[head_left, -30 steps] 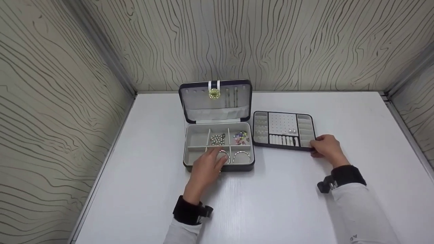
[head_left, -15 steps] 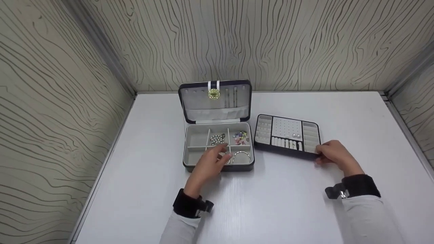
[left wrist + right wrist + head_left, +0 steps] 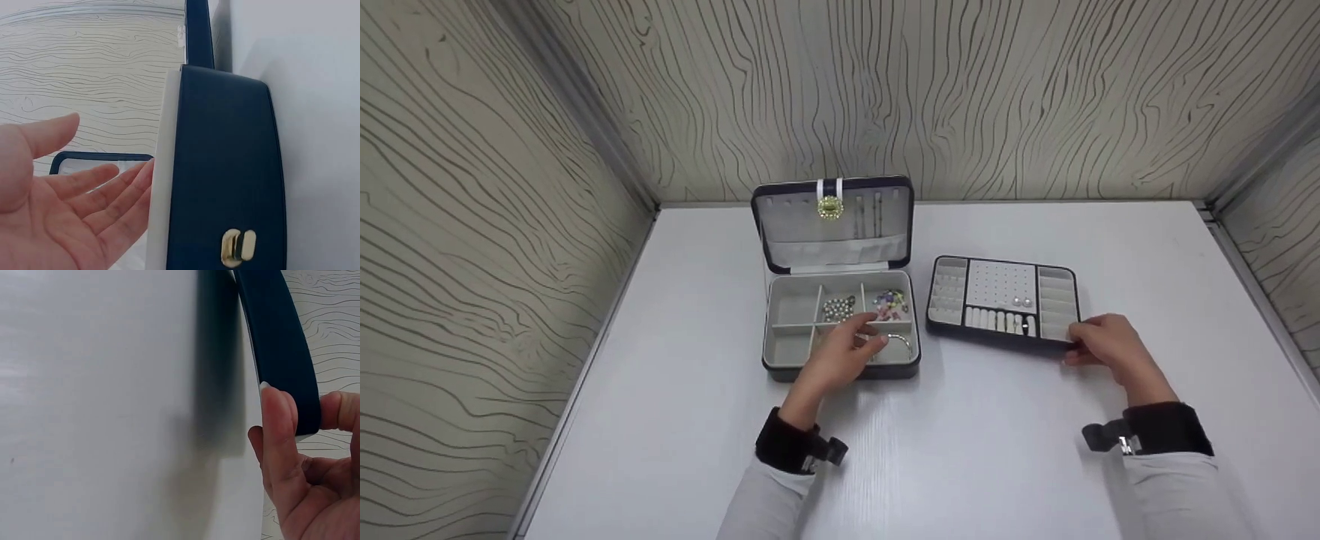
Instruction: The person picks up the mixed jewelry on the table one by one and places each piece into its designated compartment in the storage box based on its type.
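Note:
A dark blue jewelry box (image 3: 896, 370) stands with its lid raised. My left hand (image 3: 840, 360) hovers over its front compartments, fingers extended and apart; the left wrist view shows nothing in the palm. Pearl-like beads (image 3: 838, 310) and small colourful pieces (image 3: 891, 306) lie in rear compartments. A silvery bracelet (image 3: 904, 342) sits in the front right compartment, partly hidden by that hand. To the right, my right hand (image 3: 1110, 343) pinches the front right corner of a jewelry tray (image 3: 1057, 300). Fingers are underneath and the thumb on top. In the right wrist view the tray's edge (image 3: 278, 332) stands above the table.
The raised lid (image 3: 791, 229) carries a gold jewelled clasp (image 3: 830, 208) and hanging chains (image 3: 877, 217). Two round earrings (image 3: 1022, 301) sit on the tray's perforated panel, above ring rolls (image 3: 997, 321). A patterned wall (image 3: 1035, 97) closes off the white table (image 3: 960, 465) at the back.
The tray has shifted slightly right and toward me with my right hand, away from the box. My left hand has moved a little right over the front compartments, uncovering the left ones.

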### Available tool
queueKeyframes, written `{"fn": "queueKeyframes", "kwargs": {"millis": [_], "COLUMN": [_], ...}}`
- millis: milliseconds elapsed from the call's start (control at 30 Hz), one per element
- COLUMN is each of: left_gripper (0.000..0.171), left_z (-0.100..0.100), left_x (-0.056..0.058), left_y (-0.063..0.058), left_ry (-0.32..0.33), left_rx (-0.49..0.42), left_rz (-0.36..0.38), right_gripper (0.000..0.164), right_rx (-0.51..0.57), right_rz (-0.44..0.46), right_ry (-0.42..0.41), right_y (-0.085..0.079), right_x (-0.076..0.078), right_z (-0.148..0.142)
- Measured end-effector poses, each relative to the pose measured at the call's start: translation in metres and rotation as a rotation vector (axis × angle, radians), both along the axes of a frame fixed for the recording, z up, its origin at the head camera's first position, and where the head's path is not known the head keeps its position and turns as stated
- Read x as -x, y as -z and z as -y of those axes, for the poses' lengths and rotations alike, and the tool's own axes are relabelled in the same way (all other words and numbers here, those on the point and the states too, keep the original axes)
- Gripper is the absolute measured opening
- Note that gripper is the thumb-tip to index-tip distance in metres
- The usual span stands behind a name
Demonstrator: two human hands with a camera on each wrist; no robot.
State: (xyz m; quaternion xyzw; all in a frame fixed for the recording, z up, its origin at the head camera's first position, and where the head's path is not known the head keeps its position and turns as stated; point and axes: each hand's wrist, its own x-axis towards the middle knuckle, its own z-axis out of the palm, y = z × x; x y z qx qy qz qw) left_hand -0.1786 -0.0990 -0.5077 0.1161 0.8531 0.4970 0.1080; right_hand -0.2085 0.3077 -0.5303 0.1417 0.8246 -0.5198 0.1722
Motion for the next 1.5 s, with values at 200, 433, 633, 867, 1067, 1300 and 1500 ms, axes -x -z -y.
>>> {"fn": "queueKeyframes", "kwargs": {"millis": [200,433,633,867,1067,1300,1500], "left_gripper": [0.049,0.047,0.042,0.041,0.043,0.046,0.046], "left_z": [-0.003,-0.008,-0.012,-0.016,-0.022,-0.022,-0.021], "left_x": [0.002,0.003,0.005,0.008,0.011,0.013,0.015], "left_y": [0.001,0.001,0.002,0.003,0.004,0.002,0.005], "left_ry": [0.003,-0.019,-0.026,-0.059,-0.042,-0.021,-0.058], "left_rx": [-0.039,-0.056,-0.088,-0.156,-0.267,-0.353,-0.337], "left_rz": [0.024,0.028,0.014,0.06,0.106,0.114,0.087], "right_gripper": [0.057,0.052,0.051,0.049,0.049,0.049,0.047], "right_rx": [0.006,0.007,0.011,0.008,0.036,0.071,0.065], "right_rz": [-0.007,-0.068,-0.11,-0.134,-0.145,-0.152,-0.128], "right_ry": [0.023,0.012,-0.005,-0.037,-0.038,-0.056,-0.072], "right_y": [-0.01,-0.03,-0.044,-0.054,-0.055,-0.053,-0.053], "right_x": [-0.008,-0.015,-0.017,-0.022,-0.027,-0.027,-0.029], "right_z": [-0.001,0.002,0.015,0.026,0.029,0.043,0.053]}}
